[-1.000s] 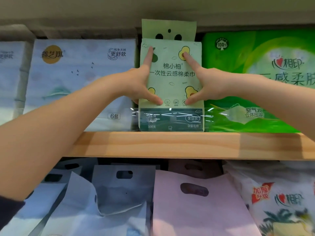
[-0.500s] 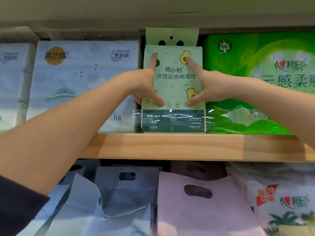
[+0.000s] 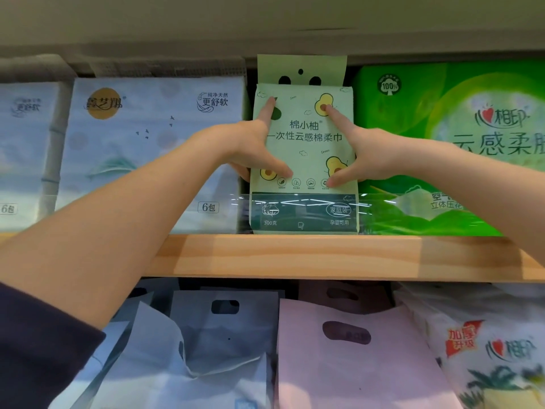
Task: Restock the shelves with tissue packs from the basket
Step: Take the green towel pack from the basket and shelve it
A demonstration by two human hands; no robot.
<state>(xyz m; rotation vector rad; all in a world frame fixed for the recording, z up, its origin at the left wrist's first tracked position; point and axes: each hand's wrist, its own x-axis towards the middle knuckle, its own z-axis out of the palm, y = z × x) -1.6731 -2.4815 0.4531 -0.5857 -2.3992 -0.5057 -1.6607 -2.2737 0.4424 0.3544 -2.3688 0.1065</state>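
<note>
A pale green tissue pack (image 3: 306,143) with avocado drawings stands upright on the wooden shelf (image 3: 295,255), in the gap between a blue pack and a green pack. My left hand (image 3: 244,146) is at its left edge, index finger and thumb spread on the front face and the other fingers curled round the side. On the right edge my right hand (image 3: 368,154) mirrors this. A second pale green pack shows just behind and above it. The basket is not in view.
A light blue six-pack (image 3: 132,149) flanks the gap on the left and a bright green pack (image 3: 457,143) on the right. The shelf below holds blue-grey handled bags (image 3: 212,349), a pink handled bag (image 3: 354,364) and a floral pack (image 3: 486,349).
Both hands keep the same hold on the pale green pack. The view has drifted slightly, so the shelf and pack sit a little lower in frame.
</note>
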